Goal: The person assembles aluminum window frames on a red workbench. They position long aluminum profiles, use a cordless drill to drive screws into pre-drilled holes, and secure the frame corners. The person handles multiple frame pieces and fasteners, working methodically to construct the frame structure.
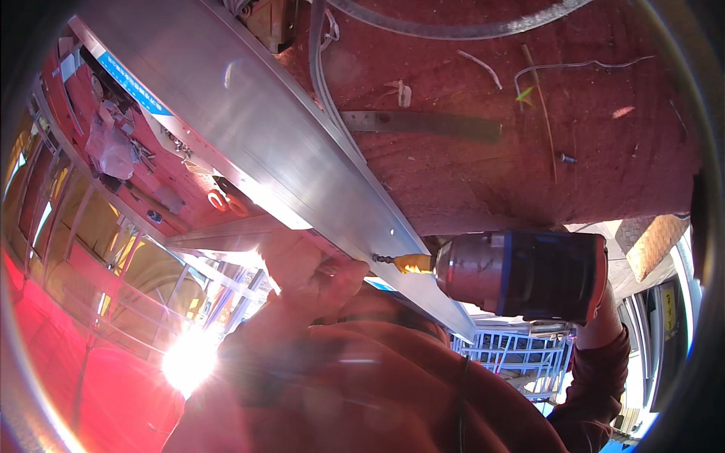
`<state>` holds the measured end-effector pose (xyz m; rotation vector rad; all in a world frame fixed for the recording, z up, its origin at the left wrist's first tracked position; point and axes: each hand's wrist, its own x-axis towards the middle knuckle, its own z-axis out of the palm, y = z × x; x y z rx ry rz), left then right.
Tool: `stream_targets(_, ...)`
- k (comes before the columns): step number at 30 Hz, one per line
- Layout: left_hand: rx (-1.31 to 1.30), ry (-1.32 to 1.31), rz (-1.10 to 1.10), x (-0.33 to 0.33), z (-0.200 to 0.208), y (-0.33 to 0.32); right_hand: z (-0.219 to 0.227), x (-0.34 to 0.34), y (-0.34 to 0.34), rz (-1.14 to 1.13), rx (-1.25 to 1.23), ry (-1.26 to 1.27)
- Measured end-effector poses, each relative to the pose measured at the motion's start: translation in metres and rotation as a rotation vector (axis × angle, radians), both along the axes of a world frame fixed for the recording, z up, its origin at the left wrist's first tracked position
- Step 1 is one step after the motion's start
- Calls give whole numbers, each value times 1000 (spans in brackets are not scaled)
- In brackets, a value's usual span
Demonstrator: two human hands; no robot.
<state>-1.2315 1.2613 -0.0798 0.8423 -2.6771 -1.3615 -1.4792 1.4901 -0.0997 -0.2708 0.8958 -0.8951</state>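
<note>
A long silvery metal channel (257, 113) runs slantwise from the upper left to the lower middle, lying on a red-covered table. My left hand (310, 268) is closed on the channel's near edge, its fingers curled beside the drill bit. From the right comes a dark power drill (529, 273), held level by my right hand. That hand is mostly hidden behind the drill; only the wrist (602, 323) and sleeve show. The spiral drill bit (384, 259), with a yellow collar (414, 263), touches or nearly touches the channel's face. A small bright hole or spot shows nearby.
A steel ruler (423, 124), thick grey cable (461, 32), wire scraps and a screw (566, 158) lie on the red table (627, 181). Left of the channel are orange-handled scissors (219, 200) and a plastic bag (113, 151). A blue wire basket (521, 359) stands below. Strong glare covers the lower left.
</note>
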Motion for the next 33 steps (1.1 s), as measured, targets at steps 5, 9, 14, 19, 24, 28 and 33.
stream_targets(5, 9, -2, 4, 0, 0, -2, -20, 1, 6, -103, -455, 542)
stream_targets(9, 128, -54, 106, 9, 5, 4, -39, 8, 33, -198, -343, 183)
stream_targets(14, -89, 330, 379, -1, 24, -12, -17, 15, 98, -361, -245, 591)
stream_targets(19, -209, 329, -277, -157, 37, 12, -5, 40, 155, -552, 5, 566)
stream_targets(24, -343, 38, -530, -200, -12, 22, 19, 75, 149, -878, 161, 291)
stream_targets(28, -399, 21, -597, -199, -13, 24, 31, 92, 133, -1038, 234, 245)
stream_targets(33, 769, -24, -13, -176, 12, 53, 28, 104, 114, -1095, 191, 295)
